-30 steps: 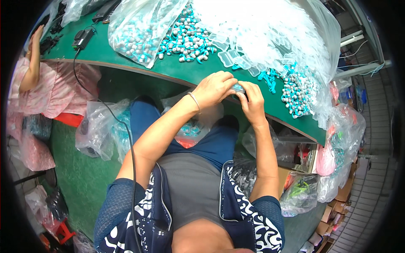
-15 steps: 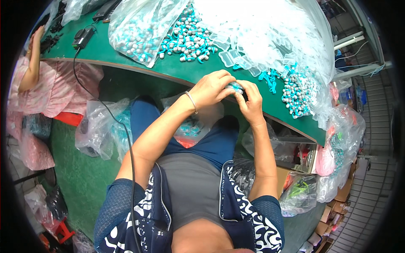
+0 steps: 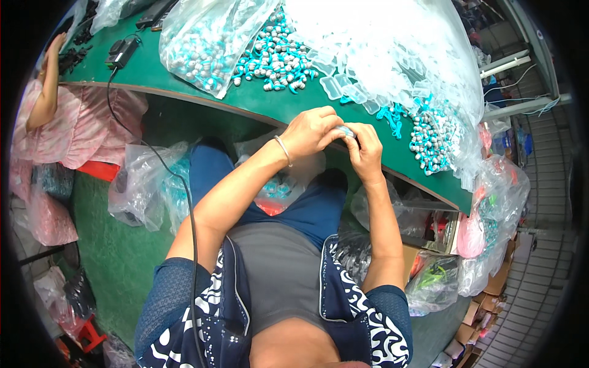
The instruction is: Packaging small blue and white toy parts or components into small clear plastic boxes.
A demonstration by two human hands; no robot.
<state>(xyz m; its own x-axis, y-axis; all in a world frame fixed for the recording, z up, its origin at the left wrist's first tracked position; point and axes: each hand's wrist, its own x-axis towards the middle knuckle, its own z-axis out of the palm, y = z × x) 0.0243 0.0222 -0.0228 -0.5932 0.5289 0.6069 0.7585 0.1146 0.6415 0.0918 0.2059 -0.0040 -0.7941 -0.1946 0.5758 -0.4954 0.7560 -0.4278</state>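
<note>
Both my hands meet just off the front edge of the green table (image 3: 153, 76). Between them is a small clear plastic case (image 3: 347, 131) with teal showing in it; fingers cover most of it. My left hand (image 3: 308, 131), with a bracelet at the wrist, is closed on the case's left side. My right hand (image 3: 367, 149) pinches the other side, thumb and fingers bent around it. Beyond them lie empty clear cases (image 3: 334, 86) and a cluster of teal cords (image 3: 391, 118). A heap of small grey-and-teal pieces (image 3: 429, 144) lies to the right.
A clear bag (image 3: 199, 52) of grey-and-teal pieces stands beside a loose pile (image 3: 273, 64). A large bag of clear cases (image 3: 380, 37) covers the far right. A black cable (image 3: 187, 190) hangs down past my left arm. At far left is another person's arm (image 3: 44, 101).
My hands have turned the case slightly, and the fingers now cover more of it. My right fingers have bent in closer over it. The piles look unchanged.
</note>
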